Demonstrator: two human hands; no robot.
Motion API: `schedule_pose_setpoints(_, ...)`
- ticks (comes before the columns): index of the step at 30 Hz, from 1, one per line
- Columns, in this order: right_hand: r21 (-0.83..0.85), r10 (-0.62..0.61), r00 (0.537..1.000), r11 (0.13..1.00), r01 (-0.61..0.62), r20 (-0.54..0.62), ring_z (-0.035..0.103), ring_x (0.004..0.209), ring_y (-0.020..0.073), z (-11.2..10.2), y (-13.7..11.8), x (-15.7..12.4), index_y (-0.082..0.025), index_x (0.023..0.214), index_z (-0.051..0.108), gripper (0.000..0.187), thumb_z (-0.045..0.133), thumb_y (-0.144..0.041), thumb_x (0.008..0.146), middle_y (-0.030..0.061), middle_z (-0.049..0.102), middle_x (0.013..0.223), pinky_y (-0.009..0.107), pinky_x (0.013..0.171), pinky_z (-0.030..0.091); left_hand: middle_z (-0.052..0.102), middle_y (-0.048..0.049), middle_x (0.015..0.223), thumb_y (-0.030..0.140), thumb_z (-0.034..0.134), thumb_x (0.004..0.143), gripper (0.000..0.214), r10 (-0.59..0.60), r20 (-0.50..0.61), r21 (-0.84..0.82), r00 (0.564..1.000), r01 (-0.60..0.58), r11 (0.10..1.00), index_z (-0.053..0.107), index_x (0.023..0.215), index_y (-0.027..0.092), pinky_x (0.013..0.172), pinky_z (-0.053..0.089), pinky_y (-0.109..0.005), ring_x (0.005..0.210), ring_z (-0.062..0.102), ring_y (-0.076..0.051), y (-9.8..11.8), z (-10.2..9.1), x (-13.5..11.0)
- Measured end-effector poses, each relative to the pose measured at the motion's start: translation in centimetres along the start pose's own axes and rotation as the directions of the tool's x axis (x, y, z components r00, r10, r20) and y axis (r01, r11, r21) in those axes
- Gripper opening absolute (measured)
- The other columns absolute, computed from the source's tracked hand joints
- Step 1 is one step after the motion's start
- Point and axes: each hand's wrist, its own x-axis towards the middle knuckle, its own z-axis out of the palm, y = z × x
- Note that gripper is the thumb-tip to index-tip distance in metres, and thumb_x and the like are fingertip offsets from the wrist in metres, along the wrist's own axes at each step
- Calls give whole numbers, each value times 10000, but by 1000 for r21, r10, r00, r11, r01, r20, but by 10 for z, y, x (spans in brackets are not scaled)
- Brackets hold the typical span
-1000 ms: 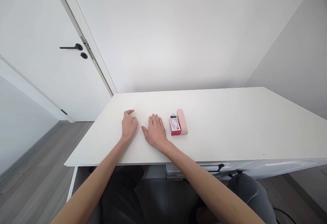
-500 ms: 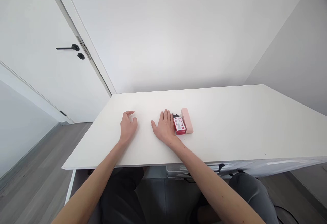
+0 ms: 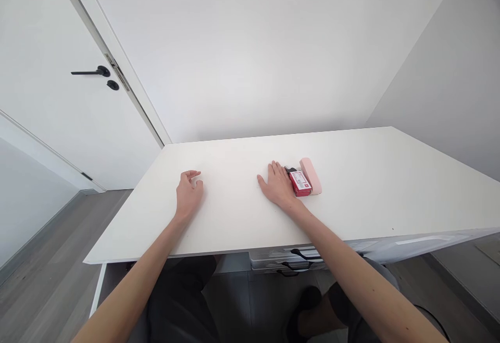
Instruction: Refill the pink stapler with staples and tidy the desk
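Observation:
On the white tabletop (image 3: 234, 197), my right hand (image 3: 278, 184) lies flat with its fingers stretched out, its outer edge against a small group of things. In that group are a red-and-white box (image 3: 300, 182), a long pink case (image 3: 311, 176) at its right, and a small black object (image 3: 291, 170) behind the box, partly hidden by my fingers. My left hand (image 3: 189, 194) rests on its side farther left. Its fingers are curved, with a gap between thumb and fingertips and nothing visible in it.
A white wall (image 3: 250, 56) stands behind the table. At the left is a white door with a black handle (image 3: 91, 72). Drawers with black handles (image 3: 297, 266) sit beneath the front edge, and a cable (image 3: 433, 318) lies on the floor at the right.
My right hand has slid right across the tabletop, and the box, pink case and black object have moved right with it. My left hand keeps its pose. The view has shifted slightly.

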Motion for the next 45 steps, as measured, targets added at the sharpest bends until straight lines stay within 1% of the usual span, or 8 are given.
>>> schedule_pose_setpoints(11, -79, 68, 996, 994, -73, -63, 252, 1624, 331, -27, 85, 11, 27, 1603, 396, 733, 319, -469, 1068, 221, 316, 1731, 457, 1326, 178, 705, -51, 1396, 239, 557, 838, 332, 10, 23, 37, 1000, -11, 999, 510, 1165, 266, 818, 534, -418, 899, 693, -234, 0, 1, -1)
schedule_pose_setpoints(18, -92, 121, 985, 987, -133, -122, 311, 1599, 329, -48, 140, 19, -18, 1550, 474, 660, 336, -446, 1066, 222, 390, 1697, 477, 1301, 247, 715, -62, 1377, 223, 553, 837, 323, 34, 26, 47, 999, -35, 998, 514, 1155, 261, 880, 523, -422, 1211, 653, -290, 0, 3, 1)
schedule_pose_setpoints(23, -88, 187, 968, 975, -204, -170, 326, 1587, 345, -56, 171, 22, -24, 1514, 508, 631, 351, -430, 1057, 239, 416, 1675, 498, 1281, 285, 708, -61, 1392, 229, 558, 838, 325, 20, 31, 58, 999, -22, 998, 514, 1158, 267, 882, 525, -433, 1219, 660, -296, 2, 3, 1)
schedule_pose_setpoints(27, -74, 245, 948, 961, -265, -206, 348, 1568, 368, -57, 177, 23, -1, 1497, 512, 635, 361, -425, 1048, 271, 423, 1656, 512, 1265, 297, 716, -71, 1373, 213, 553, 839, 311, 49, 31, 54, 998, -51, 997, 511, 1143, 264, 957, 513, -429, 1339, 602, -291, 3, 3, 0)
schedule_pose_setpoints(31, -48, 285, 934, 952, -301, -214, 305, 1586, 390, -56, 175, 24, 25, 1516, 489, 668, 350, -427, 1046, 274, 391, 1675, 531, 1273, 278, 715, -77, 1368, 202, 546, 837, 316, 57, 49, 59, 997, -60, 996, 516, 1146, 261, 1002, 511, -439, 1345, 603, -291, 3, 4, 1)
schedule_pose_setpoints(36, -11, 274, 937, 959, -283, -217, 324, 1573, 396, -57, 176, 22, -24, 1498, 529, 651, 362, -452, 1036, 262, 418, 1660, 561, 1235, 328, 716, -85, 1352, 197, 547, 832, 297, 94, 63, 59, 994, -97, 994, 534, 1123, 258, 1110, 475, -458, 1374, 590, -291, 2, 4, 1)
schedule_pose_setpoints(42, -60, 257, 942, 959, -275, -214, 382, 1538, 387, -61, 171, 19, -28, 1443, 576, 602, 342, -407, 1039, 266, 458, 1631, 546, 1206, 374, 708, -79, 1359, 233, 556, 840, 320, 100, 78, 113, 992, -109, 988, 568, 1158, 259, 1058, 516, -457, 1343, 604, -308, 0, 6, 2)
schedule_pose_setpoints(45, -93, 211, 961, 969, -230, -176, 344, 1573, 366, -62, 164, 16, -32, 1477, 551, 606, 325, -397, 1050, 241, 428, 1665, 525, 1245, 337, 676, -112, 1391, 307, 559, 871, 363, 166, 141, 222, 976, -195, 955, 583, 1227, 239, 1061, 519, -479, 1317, 606, -335, -2, 10, 4)
